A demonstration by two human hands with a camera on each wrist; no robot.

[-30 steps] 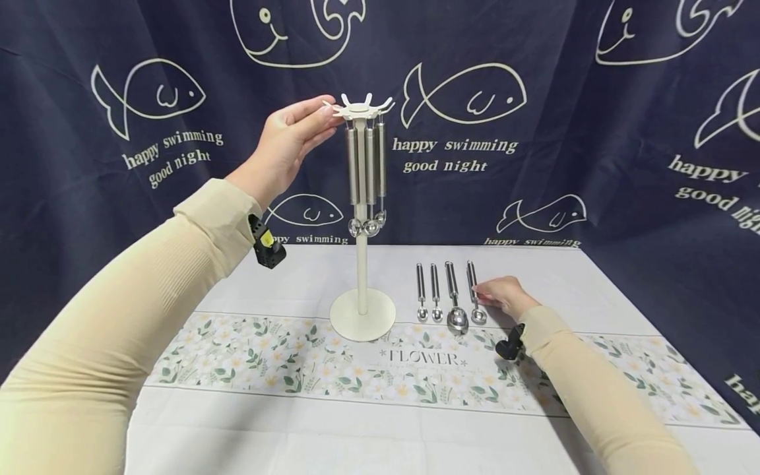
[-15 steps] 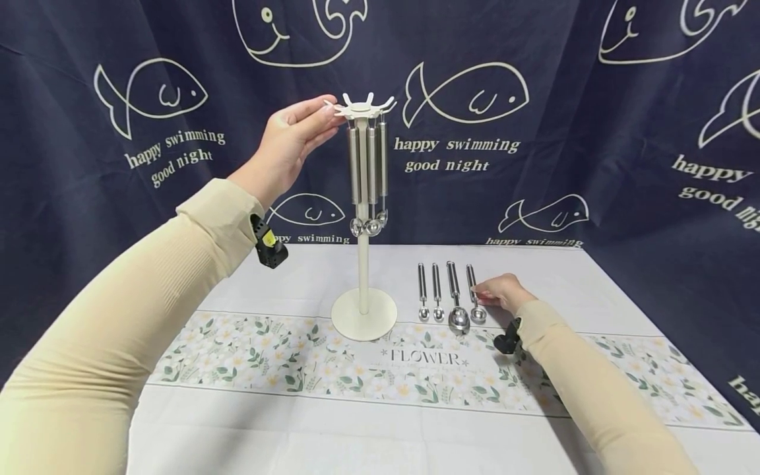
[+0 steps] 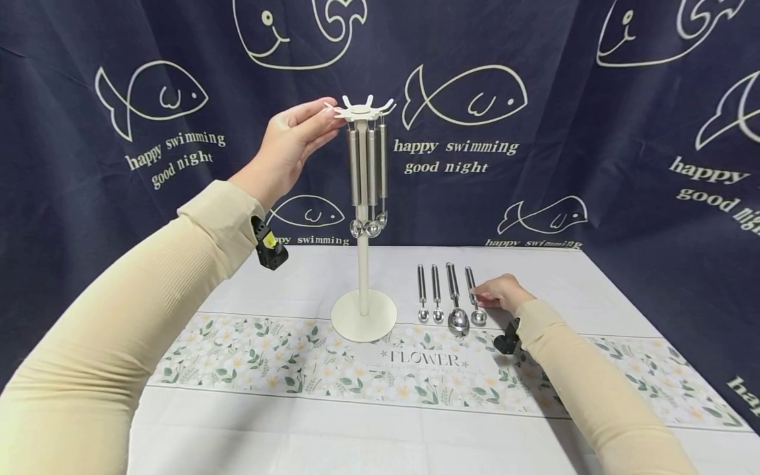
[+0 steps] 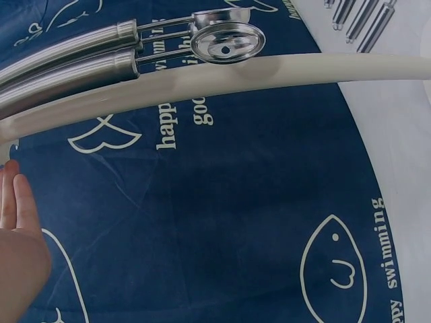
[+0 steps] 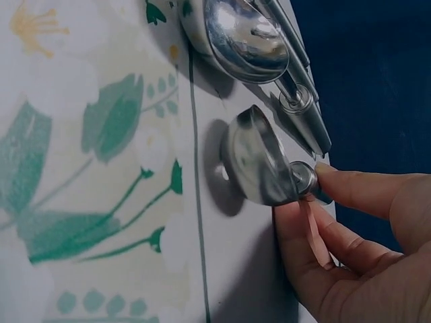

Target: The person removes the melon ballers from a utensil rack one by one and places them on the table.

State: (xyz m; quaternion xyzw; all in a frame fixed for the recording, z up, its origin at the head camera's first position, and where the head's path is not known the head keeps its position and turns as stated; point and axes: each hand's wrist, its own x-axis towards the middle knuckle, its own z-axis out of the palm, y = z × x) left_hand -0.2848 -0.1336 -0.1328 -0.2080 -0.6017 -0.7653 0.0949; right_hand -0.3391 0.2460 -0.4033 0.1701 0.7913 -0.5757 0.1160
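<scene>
A cream rotating-style rack (image 3: 363, 264) with a ring of hooks stands on a round base, and several steel melon ballers (image 3: 371, 165) hang from it. At its top left, my left hand (image 3: 291, 142) pinches a hook between thumb and fingers; the left wrist view shows only part of that hand, at the left edge. On the table, my right hand (image 3: 503, 292) pinches the handle of the rightmost melon baller (image 5: 259, 158) between thumb and fingers. Its round bowl has a small hole. Beside it lies a larger ice cream scoop (image 3: 457, 320).
Two smaller melon ballers (image 3: 422, 293) lie left of the scoop, roughly parallel. A floral printed band (image 3: 267, 356) crosses the white tablecloth (image 3: 273, 435). A dark blue curtain (image 3: 332, 165) with fish drawings hangs behind.
The handle end of the rightmost melon baller has shifted slightly left under my right hand. My left hand stays at the rack's top.
</scene>
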